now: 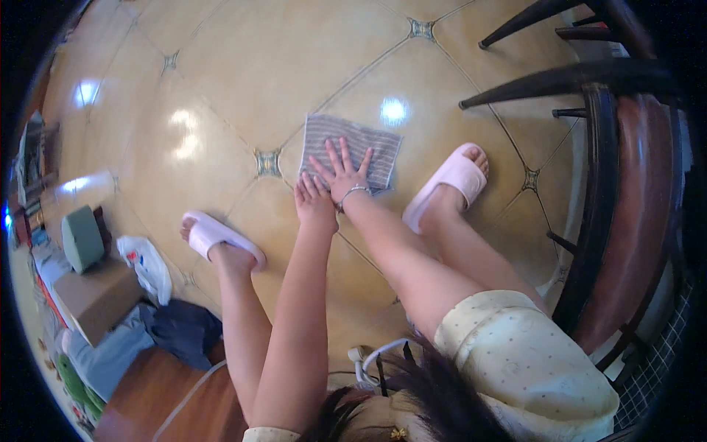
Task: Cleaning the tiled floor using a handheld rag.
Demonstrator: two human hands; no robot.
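Note:
A grey-brown striped cloth (377, 141) lies spread on the tiled floor between my feet. My right hand (345, 174) presses flat on it, fingers spread, with a bracelet (356, 190) at the wrist. Close beside that wrist is my left hand (315, 202), at the cloth's near left corner. Its fingers are stretched out and reach the edge of the cloth; nothing shows in its grasp. Whether its palm rests on the floor or against my right wrist, I cannot tell.
Pink slippers (221, 237) are on my feet at either side. Dark wooden chair legs (545, 82) jut in from the right. At left stand a cardboard box (99, 295), a white plastic bag (146, 264), a dark cloth bundle (183, 333) and a wooden surface (173, 401). A white cable (372, 359) lies below.

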